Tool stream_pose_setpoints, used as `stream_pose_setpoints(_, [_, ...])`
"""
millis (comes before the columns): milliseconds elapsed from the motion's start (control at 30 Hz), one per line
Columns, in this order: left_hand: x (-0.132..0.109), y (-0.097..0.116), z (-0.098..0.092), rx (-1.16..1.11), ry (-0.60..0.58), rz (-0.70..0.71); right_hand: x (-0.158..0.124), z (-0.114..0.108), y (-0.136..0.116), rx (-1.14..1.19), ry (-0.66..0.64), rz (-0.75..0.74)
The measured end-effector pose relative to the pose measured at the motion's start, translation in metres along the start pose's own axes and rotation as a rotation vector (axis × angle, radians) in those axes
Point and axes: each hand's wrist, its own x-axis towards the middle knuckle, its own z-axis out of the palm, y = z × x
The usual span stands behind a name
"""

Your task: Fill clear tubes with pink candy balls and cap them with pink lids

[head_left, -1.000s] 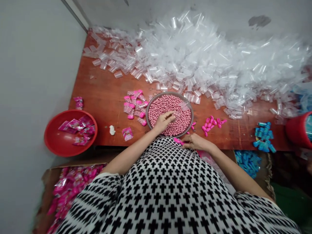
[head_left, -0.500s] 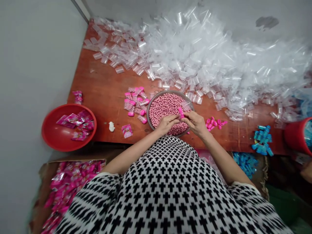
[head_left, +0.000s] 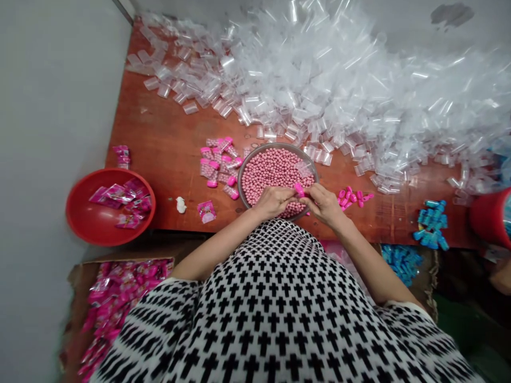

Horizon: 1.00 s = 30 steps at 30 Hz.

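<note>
My left hand (head_left: 274, 202) and my right hand (head_left: 323, 204) meet over the near part of a grey-rimmed bowl (head_left: 241, 187) full of small pink balls (head_left: 271, 169). A bright pink cap (head_left: 299, 189) pokes up between my fingertips. My right hand is closed on this cap with thumb and fingers. The left thumb and fingers are pinched together against its other side; whatever they grip is hidden. A clear plastic piece (head_left: 304, 169) rests on the balls. Loose pink caps (head_left: 348, 197) lie right of the bowl, and filled clear containers with pink caps (head_left: 219, 163) lie left.
Clear plastic containers (head_left: 311, 80) are heaped along the back. At left, a red bowl (head_left: 82, 213) holds pink packets above a box of more packets (head_left: 115, 298). A pink packet (head_left: 206, 211) and white lump (head_left: 181, 205) lie nearby. Blue pieces (head_left: 433, 223) and a red bucket (head_left: 487, 218) stand right.
The pink cap has tipped from standing upright to leaning, lower between my fingertips. My hands have drawn closer around it. The camera view has shifted slightly.
</note>
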Motion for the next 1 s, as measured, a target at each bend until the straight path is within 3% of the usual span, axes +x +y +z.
stream_pose_setpoints(133, [0.005, 0.000, -0.002, -0.093, 0.003, -0.068, 0.008, -0.006, 0.001, 0.000, 0.018, 0.006])
stream_pose_setpoints(233, [0.006, -0.001, 0.000, -0.128, -0.058, -0.107, 0.017, -0.021, -0.012, -0.136, 0.016, -0.054])
stream_pose_setpoints(367, [0.005, -0.006, 0.002, -0.197, -0.059, -0.124, 0.030, -0.039, -0.030, -0.281, -0.155, -0.269])
stream_pose_setpoints(467, [0.003, -0.009, 0.001, -0.346, 0.018, -0.198, 0.034, -0.041, -0.029, -0.338, -0.178, -0.233])
stream_pose_setpoints(600, [0.000, -0.008, 0.002, -0.661, 0.151, -0.334, 0.029, -0.025, -0.021, -0.381, -0.126, -0.099])
stream_pose_setpoints(700, [-0.001, -0.006, 0.008, -0.806, 0.179, -0.403, 0.024, -0.006, -0.021, -0.386, -0.072, -0.026])
stream_pose_setpoints(1000, [-0.002, -0.005, 0.023, -0.819, 0.226, -0.358, 0.024, 0.025, -0.011, -0.313, 0.083, 0.067])
